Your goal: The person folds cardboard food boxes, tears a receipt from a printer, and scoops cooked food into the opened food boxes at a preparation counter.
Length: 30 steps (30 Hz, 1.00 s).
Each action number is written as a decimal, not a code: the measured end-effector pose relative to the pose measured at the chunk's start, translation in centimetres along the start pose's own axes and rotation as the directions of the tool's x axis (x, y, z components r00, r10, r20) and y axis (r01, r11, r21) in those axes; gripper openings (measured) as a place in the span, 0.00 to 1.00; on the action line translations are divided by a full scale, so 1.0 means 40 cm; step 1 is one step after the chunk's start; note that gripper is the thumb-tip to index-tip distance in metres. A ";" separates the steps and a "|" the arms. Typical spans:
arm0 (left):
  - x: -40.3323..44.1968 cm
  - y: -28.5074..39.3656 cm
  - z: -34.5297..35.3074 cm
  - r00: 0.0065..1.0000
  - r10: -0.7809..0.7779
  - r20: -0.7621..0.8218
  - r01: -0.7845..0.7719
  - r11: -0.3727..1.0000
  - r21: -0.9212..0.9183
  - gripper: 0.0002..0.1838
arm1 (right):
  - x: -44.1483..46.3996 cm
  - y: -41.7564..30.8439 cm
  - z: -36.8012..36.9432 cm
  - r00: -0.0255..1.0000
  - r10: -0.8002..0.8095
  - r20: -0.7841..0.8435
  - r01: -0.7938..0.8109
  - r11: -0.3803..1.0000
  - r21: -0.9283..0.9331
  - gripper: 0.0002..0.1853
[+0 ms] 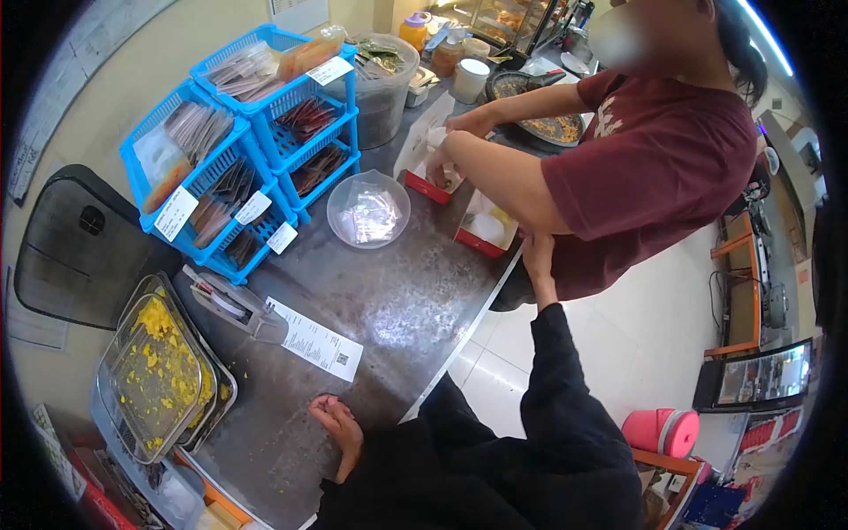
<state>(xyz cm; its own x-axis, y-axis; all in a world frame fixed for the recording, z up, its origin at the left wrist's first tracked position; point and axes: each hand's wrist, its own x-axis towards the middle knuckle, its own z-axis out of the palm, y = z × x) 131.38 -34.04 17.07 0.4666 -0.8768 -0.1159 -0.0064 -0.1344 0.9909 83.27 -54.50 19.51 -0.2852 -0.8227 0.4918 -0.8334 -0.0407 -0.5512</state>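
My left hand (pixel 337 424) rests on the dark metal table (pixel 415 291) near its front edge, fingers curled together and nothing visible in them. Beyond it lies a white printed receipt (pixel 316 339), its top end beside a grey tape dispenser (pixel 234 305). My right hand (pixel 538 258) reaches to the corner of an open red-and-white box (pixel 481 246) holding white and yellow contents; its fingertips are hidden by a co-worker's arm. The co-worker, in a maroon shirt, has both hands at a second open box (pixel 429 188).
Blue basket racks (pixel 269 115) with labelled packets stand at the back left. A clear bowl of sachets (pixel 368 210) sits beside them. Trays with yellow bits (pixel 163 371) are stacked at the left. A grey bin (pixel 375 97), jars and a stone mortar line the back.
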 end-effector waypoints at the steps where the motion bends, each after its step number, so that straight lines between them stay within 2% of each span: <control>1: -0.001 0.001 -0.003 1.000 -0.021 0.005 0.021 1.000 -0.017 0.08 | 0.014 0.002 -0.003 0.995 -0.075 0.066 0.081 0.993 -0.088 0.13; 3: 0.002 0.005 -0.002 1.000 -0.019 0.002 0.019 1.000 -0.019 0.08 | 0.032 -0.001 -0.012 0.956 -0.203 0.211 0.253 0.936 -0.243 0.15; 6: 0.009 0.014 0.001 1.000 -0.005 -0.008 0.004 1.000 -0.026 0.07 | 0.040 -0.056 -0.051 0.955 -0.203 0.217 0.255 0.936 -0.243 0.18; 9: 0.011 0.006 -0.001 1.000 0.002 -0.002 -0.002 1.000 -0.010 0.08 | 0.029 -0.097 -0.061 0.964 -0.235 0.125 0.259 0.935 -0.241 0.17; 15: 0.017 -0.004 -0.014 0.999 0.024 0.021 -0.023 0.999 -0.038 0.08 | -0.011 -0.098 -0.030 0.997 -0.077 -0.025 0.071 0.976 -0.204 0.12; 18: 0.016 0.007 -0.015 0.999 0.015 0.039 -0.012 0.998 -0.068 0.09 | -0.042 -0.084 -0.007 0.963 -0.030 -0.269 -0.029 0.977 -0.213 0.11; 19: 0.015 0.010 -0.019 0.999 0.006 0.043 -0.002 0.997 -0.080 0.10 | -0.067 -0.082 0.004 0.917 0.243 -0.317 -0.226 0.970 0.090 0.12; 20: 0.014 0.014 -0.020 0.998 -0.029 0.058 0.036 0.992 -0.123 0.11 | -0.100 -0.093 0.014 0.823 0.502 -0.266 -0.385 0.837 0.388 0.13; 21: 0.013 0.017 -0.021 0.997 -0.063 0.055 0.071 0.984 -0.164 0.12 | -0.153 -0.115 0.015 0.743 0.640 -0.197 -0.349 0.622 0.701 0.15; 22: 0.011 0.021 -0.034 0.995 -0.094 0.026 0.097 0.974 -0.204 0.12 | -0.215 -0.177 0.004 0.670 0.741 -0.041 -0.276 0.300 0.913 0.18; 23: 0.009 0.011 -0.050 0.997 -0.081 -0.001 0.079 0.979 -0.186 0.13 | -0.276 -0.286 -0.024 0.867 0.498 0.010 -0.357 0.607 0.710 0.21; 24: 0.008 0.002 -0.069 0.997 -0.067 -0.047 0.059 0.985 -0.165 0.14 | -0.321 -0.404 -0.051 0.664 0.723 0.189 -0.438 0.171 0.883 0.22; 25: 0.008 0.013 -0.090 0.993 -0.056 -0.101 0.035 0.980 -0.198 0.14 | -0.379 -0.497 -0.060 0.603 0.752 0.266 -0.517 0.114 0.849 0.22; 26: 0.009 0.021 -0.105 0.987 -0.047 -0.152 0.011 0.973 -0.233 0.14 | -0.445 -0.496 -0.032 0.653 0.647 0.394 -0.509 -0.011 0.861 0.22; 27: 0.012 0.031 -0.130 0.970 -0.027 -0.243 -0.035 0.969 -0.244 0.14 | -0.484 -0.537 -0.008 0.614 0.599 0.514 -0.629 -0.022 0.777 0.21; 28: 0.026 0.052 -0.164 0.952 0.003 -0.306 -0.082 0.966 -0.245 0.15 | -0.473 -0.675 0.004 0.596 0.508 0.621 -0.699 -0.052 0.713 0.20; 30: 0.068 0.103 -0.237 0.909 0.022 -0.416 -0.131 0.963 -0.235 0.15 | -0.443 -0.849 0.078 0.562 0.324 0.761 -0.819 0.083 0.568 0.18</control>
<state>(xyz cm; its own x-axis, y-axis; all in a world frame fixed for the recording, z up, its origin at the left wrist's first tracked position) 140.99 -32.60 21.50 0.7918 -0.6082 -0.0552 0.1407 0.0938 0.9856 118.09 -40.34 27.41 -0.0695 -0.9069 -0.4156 0.4330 0.3478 -0.8316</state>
